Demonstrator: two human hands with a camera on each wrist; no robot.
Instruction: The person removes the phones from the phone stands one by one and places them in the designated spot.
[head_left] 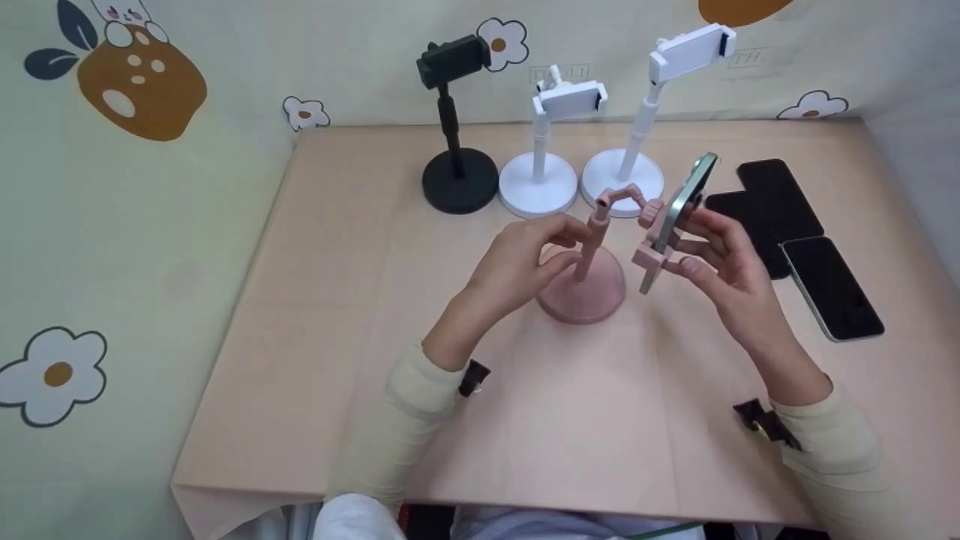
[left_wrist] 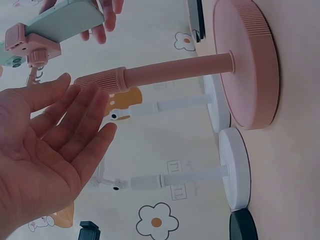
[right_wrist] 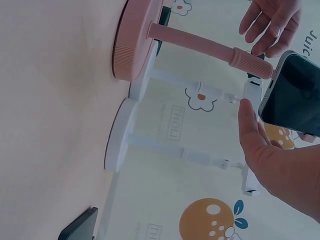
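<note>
A pink phone stand [head_left: 582, 296] stands upright on the table, with a light green phone [head_left: 686, 199] in its clamp. The phone's dark screen [right_wrist: 295, 95] faces the right wrist view; its back shows in the left wrist view. My left hand [head_left: 525, 259] is beside the upper pole, its fingers loosely extended near the ribbed collar [left_wrist: 100, 82]; whether they touch it I cannot tell. My right hand [head_left: 727, 270] is at the phone's screen side, thumb near the pink clamp [head_left: 649, 255] and fingers loosely bent. Those fingers are partly hidden in the right wrist view.
Behind the pink stand are a black phone stand [head_left: 460, 184] and two white ones, a shorter [head_left: 538, 187] and a taller [head_left: 622, 169]. Several dark phones lie at the right, among them a pale-edged phone [head_left: 832, 289]. A patterned backdrop [head_left: 375, 67] rises behind the table [head_left: 337, 300].
</note>
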